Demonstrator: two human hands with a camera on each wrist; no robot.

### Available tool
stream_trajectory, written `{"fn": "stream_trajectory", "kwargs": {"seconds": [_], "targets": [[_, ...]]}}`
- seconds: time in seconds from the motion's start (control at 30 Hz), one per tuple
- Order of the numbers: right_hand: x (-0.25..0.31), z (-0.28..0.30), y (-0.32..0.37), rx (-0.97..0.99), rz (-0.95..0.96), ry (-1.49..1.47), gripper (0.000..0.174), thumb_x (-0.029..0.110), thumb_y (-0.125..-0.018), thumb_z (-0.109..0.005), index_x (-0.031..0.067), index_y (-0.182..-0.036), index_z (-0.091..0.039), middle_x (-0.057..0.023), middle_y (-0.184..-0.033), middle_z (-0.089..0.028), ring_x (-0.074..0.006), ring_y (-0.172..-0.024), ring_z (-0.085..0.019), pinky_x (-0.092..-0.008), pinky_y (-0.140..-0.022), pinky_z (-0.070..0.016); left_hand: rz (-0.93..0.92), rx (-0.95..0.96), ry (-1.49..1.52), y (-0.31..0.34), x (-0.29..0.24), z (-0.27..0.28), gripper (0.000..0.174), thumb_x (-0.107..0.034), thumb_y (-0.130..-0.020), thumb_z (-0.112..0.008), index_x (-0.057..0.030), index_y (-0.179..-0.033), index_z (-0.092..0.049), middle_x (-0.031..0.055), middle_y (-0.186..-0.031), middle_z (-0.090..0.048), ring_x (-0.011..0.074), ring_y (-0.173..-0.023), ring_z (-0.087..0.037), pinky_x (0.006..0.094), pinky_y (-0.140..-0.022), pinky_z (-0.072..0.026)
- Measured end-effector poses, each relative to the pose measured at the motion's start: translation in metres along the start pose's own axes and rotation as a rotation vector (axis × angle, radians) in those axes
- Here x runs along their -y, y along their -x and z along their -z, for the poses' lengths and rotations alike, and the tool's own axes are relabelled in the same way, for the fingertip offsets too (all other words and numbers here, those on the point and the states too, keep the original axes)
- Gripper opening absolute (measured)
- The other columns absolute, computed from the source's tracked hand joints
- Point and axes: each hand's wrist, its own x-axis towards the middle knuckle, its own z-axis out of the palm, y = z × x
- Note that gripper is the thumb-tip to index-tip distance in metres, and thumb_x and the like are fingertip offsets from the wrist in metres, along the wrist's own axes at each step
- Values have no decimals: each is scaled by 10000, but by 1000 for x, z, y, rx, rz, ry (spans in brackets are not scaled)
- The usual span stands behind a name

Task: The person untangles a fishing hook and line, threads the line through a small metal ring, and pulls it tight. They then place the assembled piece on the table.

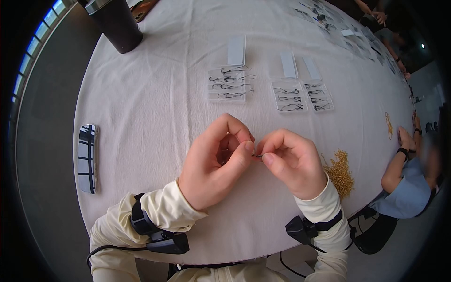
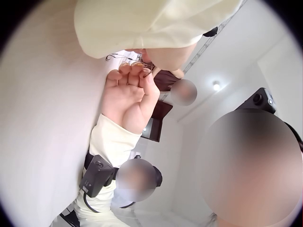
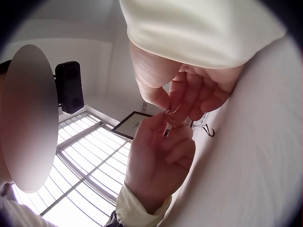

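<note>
Both hands meet over the white tablecloth, working on a small dark fish hook rig. My left hand [image 1: 216, 162] pinches it between thumb and curled forefinger. From the other side, my right hand [image 1: 293, 162] pinches a dark wire-like end of it with thumb and forefinger. In the right wrist view a hook of the rig [image 3: 209, 131] sticks out past the left fingers, joined to a short thin link. The left wrist view shows the same hook end [image 2: 111, 57] beyond the fingertips. Fingers hide the middle of the rig.
Ahead lie clear plastic boxes of dark hooks, one box [image 1: 227, 97] on the left and two [image 1: 290, 107] further right. A heap of small gold-coloured metal pieces [image 1: 342, 174] is beside the right wrist. A phone [image 1: 87, 159] and dark tumbler [image 1: 117, 28] stand left; other people sit right.
</note>
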Motion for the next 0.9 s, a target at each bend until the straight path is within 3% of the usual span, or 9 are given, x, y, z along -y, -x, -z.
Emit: {"fn": "stream_trajectory", "kwargs": {"seconds": [0.1, 0.23, 0.6, 0.9], "targets": [[1, 0, 0, -8, -18, 5, 79, 36, -949, -626, -34, -980, -606, -40, -938, -633, -93, -882, -579, -261, -816, -492, -16, -16, 59, 1, -3, -6, 80, -76, -1016, -546, -34, -1009, -478, 67, -992, -584, 100, -881, -537, 271, -822, -466], [0, -2, 0, -30, -22, -15, 79, 39, -951, -632, -33, -978, -611, -34, -920, -635, -87, -866, -576, -257, -794, -487, -21, -14, 36, 2, 1, -6, 73, -53, -1017, -533, -26, -1023, -465, 67, -989, -577, 102, -874, -541, 271, -818, -468], [-1, -3, -2, -83, 132, 32, 47, 31, -954, -633, -6, -969, -608, -25, -905, -610, -97, -851, -576, -258, -777, -474, -111, -4, -255, 3, 1, -7, 91, 3, -1016, -527, -9, -1081, -464, 53, -972, -563, 85, -834, -543, 237, -768, -467], [-8, -3, -3, -100, 148, 110, 52, 40, -919, -662, 17, -928, -616, -11, -873, -604, -86, -787, -560, -252, -728, -453, -60, -32, -97, 3, -2, -12, 58, -33, -1038, -471, -30, -1093, -453, 46, -980, -570, 60, -770, -466, 221, -693, -410]]}}
